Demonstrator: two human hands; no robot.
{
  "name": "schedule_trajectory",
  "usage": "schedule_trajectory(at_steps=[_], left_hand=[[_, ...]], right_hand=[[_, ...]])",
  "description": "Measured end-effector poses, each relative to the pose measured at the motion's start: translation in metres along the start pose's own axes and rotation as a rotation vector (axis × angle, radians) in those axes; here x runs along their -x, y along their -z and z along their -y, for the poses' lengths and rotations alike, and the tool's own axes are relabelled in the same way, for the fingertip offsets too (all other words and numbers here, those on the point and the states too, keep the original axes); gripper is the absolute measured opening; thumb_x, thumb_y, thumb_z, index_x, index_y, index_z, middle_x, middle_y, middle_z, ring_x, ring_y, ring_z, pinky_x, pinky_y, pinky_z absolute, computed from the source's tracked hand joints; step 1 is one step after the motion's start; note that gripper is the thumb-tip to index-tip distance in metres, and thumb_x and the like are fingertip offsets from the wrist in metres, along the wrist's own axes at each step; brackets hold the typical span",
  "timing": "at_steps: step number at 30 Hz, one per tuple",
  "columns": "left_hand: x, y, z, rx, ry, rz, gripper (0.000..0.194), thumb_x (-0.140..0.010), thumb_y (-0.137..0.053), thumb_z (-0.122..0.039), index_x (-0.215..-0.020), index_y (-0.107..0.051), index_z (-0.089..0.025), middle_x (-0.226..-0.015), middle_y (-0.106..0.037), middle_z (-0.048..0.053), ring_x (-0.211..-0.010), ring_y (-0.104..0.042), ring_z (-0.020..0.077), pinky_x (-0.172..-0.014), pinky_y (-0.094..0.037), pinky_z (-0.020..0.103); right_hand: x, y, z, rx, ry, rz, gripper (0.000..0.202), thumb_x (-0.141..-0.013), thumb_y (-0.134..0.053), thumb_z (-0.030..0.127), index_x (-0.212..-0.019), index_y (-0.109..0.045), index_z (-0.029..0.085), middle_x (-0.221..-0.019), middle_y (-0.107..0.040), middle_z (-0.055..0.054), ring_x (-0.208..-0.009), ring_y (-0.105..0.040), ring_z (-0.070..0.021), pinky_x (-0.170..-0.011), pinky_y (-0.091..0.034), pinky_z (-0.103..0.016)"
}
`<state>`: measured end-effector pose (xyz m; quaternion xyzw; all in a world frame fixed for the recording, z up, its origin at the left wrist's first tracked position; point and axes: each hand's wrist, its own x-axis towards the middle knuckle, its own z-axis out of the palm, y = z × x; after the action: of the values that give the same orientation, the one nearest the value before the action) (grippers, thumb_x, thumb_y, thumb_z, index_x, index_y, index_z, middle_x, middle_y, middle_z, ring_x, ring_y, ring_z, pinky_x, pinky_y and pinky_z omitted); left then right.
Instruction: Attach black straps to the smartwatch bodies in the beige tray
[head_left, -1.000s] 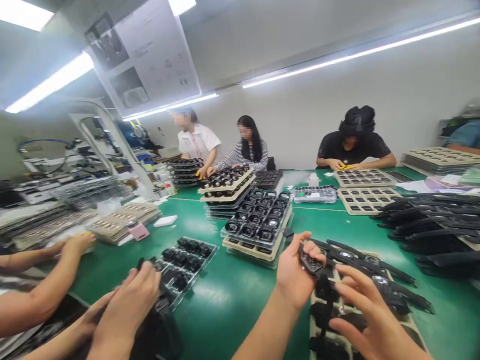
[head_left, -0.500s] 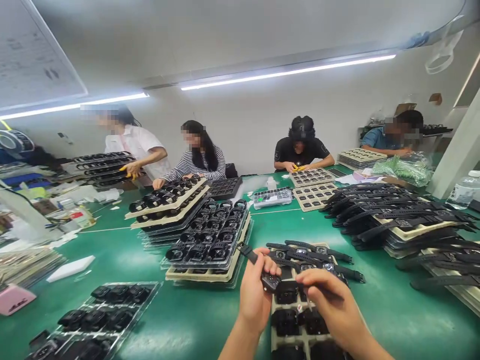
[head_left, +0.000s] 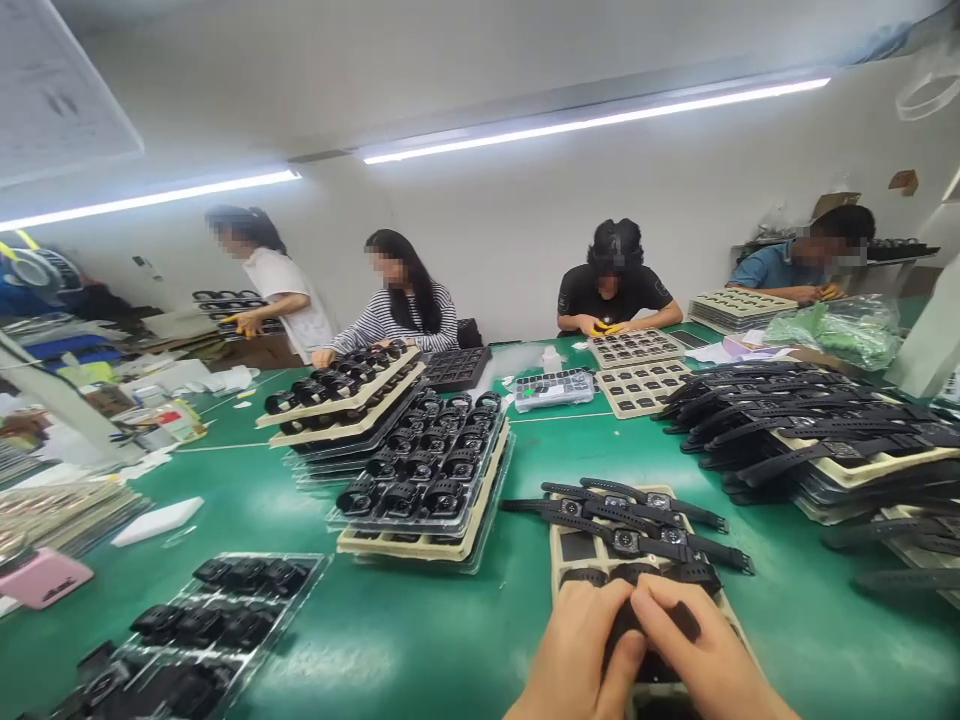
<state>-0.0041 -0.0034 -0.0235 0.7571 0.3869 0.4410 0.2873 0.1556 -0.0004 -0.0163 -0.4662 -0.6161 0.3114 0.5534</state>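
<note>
Low in front of me, my left hand [head_left: 581, 650] and my right hand [head_left: 701, 645] meet around a black smartwatch [head_left: 620, 622], fingers curled and thumbs close together. Much of the watch is hidden behind them. Beneath my hands lies a beige tray [head_left: 556, 562], where a few closed-up watches show just beyond my fingertips. Across the tray's far end, several watches [head_left: 626, 542] with straps stretched flat lie face down, sensor backs upward. An uncovered dark compartment [head_left: 577, 546] is at the tray's left side.
A tall stack of watch-filled trays [head_left: 424, 545] stands left of centre. Another clear tray of watches [head_left: 300, 590] lies at front left. Stacked trays with flat-strapped watches [head_left: 810, 420] stand at right. Several co-workers sit or stand across the green table [head_left: 420, 640].
Both hands have come together and lowered over the tray with the watch. Its strap, stretched out earlier, no longer sticks out. My view has shifted slightly; the standing co-worker has moved with their trays.
</note>
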Motion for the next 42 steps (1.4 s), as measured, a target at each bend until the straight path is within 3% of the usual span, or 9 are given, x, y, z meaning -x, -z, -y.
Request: schedule_trajectory(at_steps=[5,8,14,19,23,25,27,33,42], left_hand=[[-0.004,0.006,-0.009,-0.148,-0.052,0.009,0.021,-0.094,-0.064,-0.029,-0.111,-0.074,-0.023,-0.084,-0.071,0.012,-0.075,-0.060,0.0263,-0.073,-0.040,0.036],[-0.006,0.010,-0.017,-0.113,-0.006,-0.007,0.021,-0.092,-0.066,-0.027,-0.110,-0.076,-0.023,-0.083,-0.070,0.012,-0.077,-0.059,0.0268,-0.074,-0.041,0.036],[-0.008,0.015,-0.024,0.004,0.062,0.012,0.020,-0.094,-0.062,-0.025,-0.109,-0.076,-0.022,-0.092,-0.073,0.013,-0.085,-0.061,0.0278,-0.080,-0.045,0.037],[-0.005,0.003,-0.022,0.348,0.153,-0.089,0.030,-0.095,-0.064,-0.032,-0.123,-0.070,-0.023,-0.115,-0.072,0.013,-0.104,-0.064,0.0280,-0.094,-0.047,0.036],[-0.011,0.000,-0.019,0.751,0.370,-0.341,0.038,-0.094,-0.061,-0.055,-0.107,-0.070,-0.020,-0.071,-0.055,0.000,-0.063,-0.050,0.0142,-0.062,-0.044,0.025],[-0.015,0.001,-0.019,0.922,0.440,-0.375,0.041,-0.093,-0.060,-0.059,-0.106,-0.066,-0.020,-0.065,-0.040,-0.005,-0.055,-0.036,0.0097,-0.054,-0.035,0.022],[-0.016,0.001,-0.019,0.967,0.453,-0.363,0.043,-0.092,-0.062,-0.059,-0.109,-0.064,-0.020,-0.066,-0.038,-0.006,-0.055,-0.033,0.0086,-0.054,-0.032,0.021],[-0.010,-0.006,-0.015,0.923,0.486,-0.311,0.053,-0.086,-0.064,-0.067,-0.113,-0.066,-0.021,-0.062,-0.035,-0.007,-0.055,-0.028,0.0097,-0.054,-0.030,0.022],[-0.011,-0.007,-0.021,0.919,0.529,-0.338,0.053,-0.081,-0.070,-0.067,-0.107,-0.071,-0.021,-0.062,-0.042,-0.006,-0.056,-0.030,0.0097,-0.056,-0.032,0.022]], right_hand=[[0.008,0.006,-0.030,0.011,0.086,-0.063,0.037,-0.088,-0.070,0.059,-0.084,-0.081,0.024,-0.084,-0.079,-0.005,-0.072,-0.074,-0.0236,-0.065,-0.062,-0.027],[0.009,0.009,-0.040,-0.059,-0.100,-0.115,0.038,-0.079,-0.080,0.058,-0.093,-0.081,0.022,-0.090,-0.079,-0.007,-0.072,-0.074,-0.0254,-0.056,-0.061,-0.028],[-0.005,0.010,-0.011,-0.250,-0.333,0.084,0.048,-0.092,-0.061,0.063,-0.070,-0.063,0.020,-0.055,-0.052,0.002,-0.051,-0.051,-0.0155,-0.048,-0.049,-0.025],[-0.007,0.009,0.009,-0.165,-0.177,0.176,0.046,-0.098,-0.053,0.059,-0.076,-0.062,0.020,-0.066,-0.051,0.002,-0.061,-0.051,-0.0153,-0.056,-0.049,-0.023],[-0.002,0.012,0.007,-0.098,0.027,0.258,0.043,-0.106,-0.042,0.048,-0.140,-0.056,0.025,-0.093,-0.066,-0.004,-0.080,-0.066,-0.0177,-0.075,-0.058,-0.026],[0.000,0.011,0.005,0.025,0.118,0.258,0.046,-0.107,-0.042,0.039,-0.151,-0.047,0.026,-0.109,-0.070,-0.008,-0.097,-0.070,-0.0210,-0.086,-0.059,-0.031],[0.001,0.006,0.002,0.111,0.227,0.231,0.046,-0.105,-0.046,0.032,-0.150,-0.048,0.025,-0.115,-0.072,-0.010,-0.105,-0.070,-0.0235,-0.090,-0.060,-0.033],[0.003,-0.009,0.004,0.114,0.413,0.021,0.018,-0.101,-0.056,0.025,-0.119,-0.061,0.025,-0.092,-0.076,-0.003,-0.075,-0.075,-0.0169,-0.069,-0.063,-0.022],[0.002,-0.014,0.000,0.142,0.453,-0.073,0.014,-0.100,-0.058,0.026,-0.110,-0.068,0.024,-0.097,-0.078,-0.006,-0.081,-0.078,-0.0217,-0.071,-0.066,-0.028]])
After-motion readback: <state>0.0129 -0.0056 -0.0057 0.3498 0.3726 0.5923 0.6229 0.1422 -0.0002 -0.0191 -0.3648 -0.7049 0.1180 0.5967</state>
